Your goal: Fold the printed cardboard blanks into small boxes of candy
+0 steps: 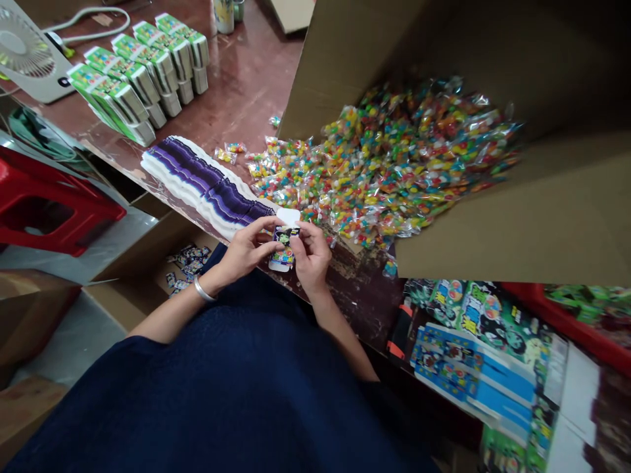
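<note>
Between my two hands is a small printed candy box (284,246) with a white flap standing up at its top and another flap at its lower end. My left hand (251,248) grips its left side between thumb and fingers. From the right, my right hand (311,255) holds the same box, thumb on its front face. A long row of flat purple-and-white cartons (211,187) lies fanned out just beyond my left hand. Past my right hand spreads a large heap of clear sachets of colourful candies (374,171).
A large cardboard box (517,236) lies around the sachets. Stacks of green cartons (133,79) and a white fan (29,52) stand at the back left. An open carton (123,299) with small filled boxes is below left; blue printed sheets (473,374) and a red stool (49,203) flank me.
</note>
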A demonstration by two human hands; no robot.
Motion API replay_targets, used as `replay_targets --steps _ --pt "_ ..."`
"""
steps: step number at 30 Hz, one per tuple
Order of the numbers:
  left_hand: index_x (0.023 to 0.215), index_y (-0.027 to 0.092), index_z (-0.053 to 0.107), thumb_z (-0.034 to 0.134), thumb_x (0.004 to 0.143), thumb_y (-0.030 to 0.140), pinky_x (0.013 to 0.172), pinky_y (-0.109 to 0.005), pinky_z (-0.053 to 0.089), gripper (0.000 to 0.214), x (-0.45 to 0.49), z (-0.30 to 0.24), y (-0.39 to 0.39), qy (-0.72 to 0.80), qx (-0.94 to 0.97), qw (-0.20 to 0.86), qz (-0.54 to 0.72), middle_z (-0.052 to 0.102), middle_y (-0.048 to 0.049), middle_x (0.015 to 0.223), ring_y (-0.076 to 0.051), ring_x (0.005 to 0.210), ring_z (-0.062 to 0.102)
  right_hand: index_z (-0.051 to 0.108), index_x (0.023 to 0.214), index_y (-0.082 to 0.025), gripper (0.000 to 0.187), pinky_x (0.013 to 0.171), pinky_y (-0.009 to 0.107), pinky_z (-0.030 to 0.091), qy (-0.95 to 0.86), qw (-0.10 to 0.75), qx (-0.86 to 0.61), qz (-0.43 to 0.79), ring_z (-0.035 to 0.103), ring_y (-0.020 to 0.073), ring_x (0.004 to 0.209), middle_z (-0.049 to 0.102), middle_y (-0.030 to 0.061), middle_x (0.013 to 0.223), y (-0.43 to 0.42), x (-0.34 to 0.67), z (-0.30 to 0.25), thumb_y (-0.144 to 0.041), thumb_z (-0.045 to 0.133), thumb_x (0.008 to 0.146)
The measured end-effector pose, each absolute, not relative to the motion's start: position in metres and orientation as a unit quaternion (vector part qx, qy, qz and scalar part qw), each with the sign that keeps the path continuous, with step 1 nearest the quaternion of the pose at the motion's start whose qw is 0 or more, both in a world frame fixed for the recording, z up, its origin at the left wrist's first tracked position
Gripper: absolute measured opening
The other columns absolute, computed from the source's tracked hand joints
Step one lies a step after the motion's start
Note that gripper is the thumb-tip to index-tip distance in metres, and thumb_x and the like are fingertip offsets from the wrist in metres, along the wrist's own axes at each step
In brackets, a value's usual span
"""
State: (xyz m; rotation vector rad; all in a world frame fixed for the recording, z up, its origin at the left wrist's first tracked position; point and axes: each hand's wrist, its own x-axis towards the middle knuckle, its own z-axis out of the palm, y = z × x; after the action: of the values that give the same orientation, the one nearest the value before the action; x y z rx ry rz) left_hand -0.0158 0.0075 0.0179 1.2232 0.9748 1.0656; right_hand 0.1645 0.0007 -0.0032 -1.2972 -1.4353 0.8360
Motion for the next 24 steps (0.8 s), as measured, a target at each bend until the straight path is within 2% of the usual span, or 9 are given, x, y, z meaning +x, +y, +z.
replay_targets --steps 2,4,7,10,13,15,20,24 --pt "0.118 0.020 0.066 0.085 0.084 0.033 0.064 -0.020 0.057 0.041 -0.018 0.022 0.008 0.408 0.529 0.609 0.428 0.068 -0.0050 0.113 -0.009 0.072 0.063 0.067 0.106 -0.028 0.024 0.079 0.036 0.058 -0.612 0.490 -0.530 0.323 0.066 0.0198 0.083 0.067 0.0030 0.093 0.003 0.166 -0.001 -0.050 0.062 0.099" --pt "0.116 0.020 0.064 0.085 0.084 0.031 0.059 -0.018 0.054 0.039 -0.017 0.025 0.008 0.411 0.525 0.617 0.419 0.067 -0.0047 0.113 -0.007 0.068 0.061 0.063 0.096 -0.027 0.024 0.083 0.037 0.059 -0.628 0.493 -0.516 0.310 0.068 0.0225 0.097 0.068 0.0057 0.102 0.006 0.165 0.003 -0.050 0.059 0.100" --pt "0.111 0.022 0.060 0.088 0.079 0.028 0.057 -0.017 0.052 0.043 -0.014 0.025 0.008 0.428 0.496 0.600 0.459 0.062 -0.0020 0.110 -0.006 0.066 0.060 0.057 0.100 -0.028 0.023 0.087 0.037 0.060 -0.606 0.524 -0.489 0.345 0.070 0.0231 0.109 0.069 0.0077 0.117 0.010 0.161 0.008 -0.050 0.061 0.099" --pt "0.110 0.023 0.055 0.091 0.076 0.027 0.057 -0.017 0.052 0.050 -0.011 0.025 0.008 0.430 0.468 0.598 0.488 0.059 0.0001 0.104 -0.006 0.066 0.060 0.052 0.106 -0.029 0.028 0.087 0.037 0.060 -0.569 0.552 -0.477 0.380 0.071 0.0201 0.097 0.069 0.0044 0.105 0.014 0.157 0.013 -0.052 0.065 0.097" --pt "0.109 0.023 0.053 0.089 0.076 0.028 0.060 -0.017 0.055 0.049 -0.012 0.028 0.008 0.426 0.474 0.600 0.484 0.059 -0.0011 0.102 -0.008 0.073 0.061 0.055 0.093 -0.027 0.035 0.088 0.037 0.058 -0.588 0.543 -0.448 0.399 0.068 0.0199 0.090 0.066 0.0020 0.090 0.019 0.158 0.020 -0.060 0.066 0.094" --pt "0.108 0.022 0.053 0.087 0.077 0.027 0.065 -0.019 0.059 0.046 -0.014 0.031 0.007 0.430 0.485 0.590 0.480 0.060 -0.0021 0.103 -0.010 0.080 0.063 0.056 0.083 -0.026 0.038 0.085 0.036 0.057 -0.588 0.530 -0.429 0.435 0.066 0.0190 0.087 0.064 0.0010 0.085 0.023 0.161 0.026 -0.059 0.071 0.091" --pt "0.112 0.023 0.055 0.083 0.080 0.025 0.077 -0.024 0.064 0.043 -0.019 0.031 0.006 0.442 0.520 0.563 0.467 0.063 -0.0022 0.107 -0.012 0.087 0.066 0.067 0.085 -0.024 0.031 0.073 0.033 0.055 -0.552 0.448 -0.478 0.516 0.064 0.0169 0.076 0.068 -0.0004 0.081 0.031 0.172 0.038 -0.050 0.084 0.081" --pt "0.118 0.023 0.058 0.083 0.081 0.024 0.076 -0.023 0.063 0.045 -0.019 0.029 0.004 0.429 0.542 0.555 0.462 0.064 -0.0024 0.108 -0.013 0.088 0.067 0.069 0.076 -0.024 0.033 0.070 0.033 0.054 -0.551 0.435 -0.488 0.519 0.062 0.0167 0.071 0.068 -0.0006 0.075 0.037 0.179 0.037 -0.053 0.084 0.078"
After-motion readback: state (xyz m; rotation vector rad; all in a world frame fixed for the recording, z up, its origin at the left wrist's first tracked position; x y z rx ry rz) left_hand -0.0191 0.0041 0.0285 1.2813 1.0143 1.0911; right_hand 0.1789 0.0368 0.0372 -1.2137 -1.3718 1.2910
